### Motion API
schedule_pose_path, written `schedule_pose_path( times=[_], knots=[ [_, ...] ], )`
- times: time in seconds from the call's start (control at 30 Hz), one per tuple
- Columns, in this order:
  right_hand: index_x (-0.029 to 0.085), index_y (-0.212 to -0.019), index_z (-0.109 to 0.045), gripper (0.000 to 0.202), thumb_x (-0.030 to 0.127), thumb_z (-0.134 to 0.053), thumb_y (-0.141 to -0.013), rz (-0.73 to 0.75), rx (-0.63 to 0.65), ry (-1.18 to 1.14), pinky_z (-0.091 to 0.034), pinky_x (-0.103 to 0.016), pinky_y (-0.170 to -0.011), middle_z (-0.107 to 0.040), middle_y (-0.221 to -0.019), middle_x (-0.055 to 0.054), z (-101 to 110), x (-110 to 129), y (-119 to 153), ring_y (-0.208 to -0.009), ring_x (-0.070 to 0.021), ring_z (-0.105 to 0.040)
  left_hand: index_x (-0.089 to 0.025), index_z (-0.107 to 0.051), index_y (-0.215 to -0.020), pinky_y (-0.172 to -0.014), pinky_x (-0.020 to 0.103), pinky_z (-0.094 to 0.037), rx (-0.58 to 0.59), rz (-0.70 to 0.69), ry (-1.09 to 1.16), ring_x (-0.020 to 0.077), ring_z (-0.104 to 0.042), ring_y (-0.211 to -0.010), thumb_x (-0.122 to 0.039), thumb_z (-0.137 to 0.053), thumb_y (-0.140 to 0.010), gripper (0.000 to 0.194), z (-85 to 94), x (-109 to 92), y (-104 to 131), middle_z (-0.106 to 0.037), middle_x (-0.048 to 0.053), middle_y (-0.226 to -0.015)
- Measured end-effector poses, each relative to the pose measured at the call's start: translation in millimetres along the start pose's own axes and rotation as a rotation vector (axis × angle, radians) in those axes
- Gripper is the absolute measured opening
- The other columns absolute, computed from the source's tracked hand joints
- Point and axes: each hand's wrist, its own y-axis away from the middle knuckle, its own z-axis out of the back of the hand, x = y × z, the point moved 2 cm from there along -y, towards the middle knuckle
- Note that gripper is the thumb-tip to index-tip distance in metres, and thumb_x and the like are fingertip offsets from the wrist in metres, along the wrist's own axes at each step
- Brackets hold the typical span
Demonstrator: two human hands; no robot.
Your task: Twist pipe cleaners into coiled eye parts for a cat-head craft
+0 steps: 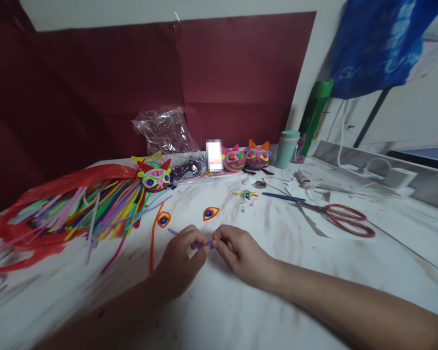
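A purple pipe cleaner [173, 232] runs through the fingers of my left hand [185, 257], which pinches it near one end. My right hand [237, 249] pinches the same end, its fingertips almost touching the left ones. Fingers partly hide the strip. On the table beyond my hands lie two eye shapes of coiled pipe cleaner, a left eye [164, 219] and a right eye [210, 213], each with an orange rim and dark blue centre. An orange pipe cleaner [152, 245] stretches beside my left hand.
Many-coloured pipe cleaners [109, 209] spread over a red plastic bag [32, 194] at left. Decorated cat-like heads [155, 178] stand along the back. Red-handled scissors [346, 218], small scraps [246, 195], a green cup [287, 149] and a white charger [399, 179] lie or stand rightward.
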Motion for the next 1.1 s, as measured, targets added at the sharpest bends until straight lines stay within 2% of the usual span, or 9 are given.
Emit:
schedule_pose_path(
  times=[0.17,0.4,0.57,0.67,0.8,0.9,1.0,1.1],
  knots=[
    [0.017,-0.074,-0.047,0.01,0.017,-0.042,-0.083,0.096,-0.075,0.069,-0.037,-0.025,-0.058,-0.049,-0.066,-0.001,-1.8,1.0,2.1,-0.061,-0.0129,-0.044,-0.019,-0.046,-0.061,-0.061,0.025,-0.039,-0.026,0.026,-0.003,0.0129,-0.047,-0.064,-0.016,-0.046,-0.075,0.014,0.1,-1.8,0.2,-0.047,-0.002,-0.064],
    [0.017,-0.069,-0.047,0.023,0.035,-0.047,-0.083,-0.091,0.031,-0.35,-0.033,-0.021,-0.051,-0.04,-0.059,0.004,-6.9,-9.5,-4.7,-0.055,-0.0095,-0.037,-0.019,-0.048,-0.064,-0.061,0.024,-0.039,-0.094,-0.013,-0.011,0.013,-0.048,-0.065,-0.015,-0.047,-0.075,0.012,2.1,-1.1,1.3,-0.047,-0.002,-0.065],
    [0.017,-0.067,-0.049,0.022,0.03,-0.046,-0.084,-0.076,-0.023,-0.181,-0.033,-0.021,-0.053,-0.044,-0.06,0.002,-3.0,-5.0,-3.5,-0.057,-0.0103,-0.04,-0.018,-0.05,-0.065,-0.062,0.024,-0.038,-0.044,0.024,-0.053,0.0128,-0.048,-0.065,-0.015,-0.048,-0.076,0.012,1.9,-0.8,0.5,-0.048,-0.002,-0.065],
    [0.016,-0.069,-0.05,0.017,0.024,-0.045,-0.084,-0.033,-0.012,-0.065,-0.034,-0.021,-0.053,-0.047,-0.061,0.001,0.8,-2.3,-3.7,-0.057,-0.0108,-0.042,-0.018,-0.05,-0.064,-0.063,0.025,-0.038,-0.015,0.031,-0.107,0.0143,-0.049,-0.067,-0.016,-0.049,-0.076,0.012,2.5,-0.4,0.7,-0.05,-0.002,-0.066],
    [0.015,-0.073,-0.052,0.012,0.014,-0.044,-0.082,0.126,0.076,0.105,-0.037,-0.022,-0.058,-0.053,-0.066,-0.002,5.6,0.5,-4.9,-0.061,-0.012,-0.047,-0.019,-0.049,-0.064,-0.065,0.027,-0.037,0.006,0.009,-0.163,0.0154,-0.049,-0.07,-0.017,-0.048,-0.076,0.012,1.2,2.3,1.8,-0.051,-0.001,-0.068],
    [0.014,-0.075,-0.054,0.011,0.011,-0.044,-0.079,0.188,0.158,0.216,-0.039,-0.023,-0.061,-0.056,-0.07,-0.005,7.4,-0.2,-4.3,-0.064,-0.0136,-0.049,-0.018,-0.048,-0.063,-0.065,0.027,-0.037,0.065,-0.011,-0.196,0.0152,-0.049,-0.069,-0.017,-0.047,-0.076,0.013,-2.2,3.8,2.0,-0.05,-0.001,-0.067],
    [0.013,-0.073,-0.055,0.011,0.01,-0.046,-0.076,0.196,0.245,0.271,-0.038,-0.023,-0.06,-0.056,-0.07,-0.005,6.5,-1.4,-2.4,-0.064,-0.0138,-0.049,-0.018,-0.047,-0.061,-0.065,0.027,-0.036,0.144,-0.039,-0.223,0.0151,-0.048,-0.068,-0.015,-0.047,-0.073,0.013,-4.3,2.7,1.9,-0.049,-0.001,-0.064],
    [0.014,-0.071,-0.054,0.01,0.011,-0.047,-0.077,0.116,0.247,0.161,-0.036,-0.022,-0.057,-0.054,-0.066,-0.002,4.8,-2.2,-2.3,-0.06,-0.0115,-0.046,-0.018,-0.047,-0.06,-0.065,0.026,-0.036,0.156,-0.053,-0.194,0.0146,-0.048,-0.068,-0.009,-0.046,-0.069,0.012,-1.9,0.1,1.6,-0.048,-0.001,-0.065]
  ],
)
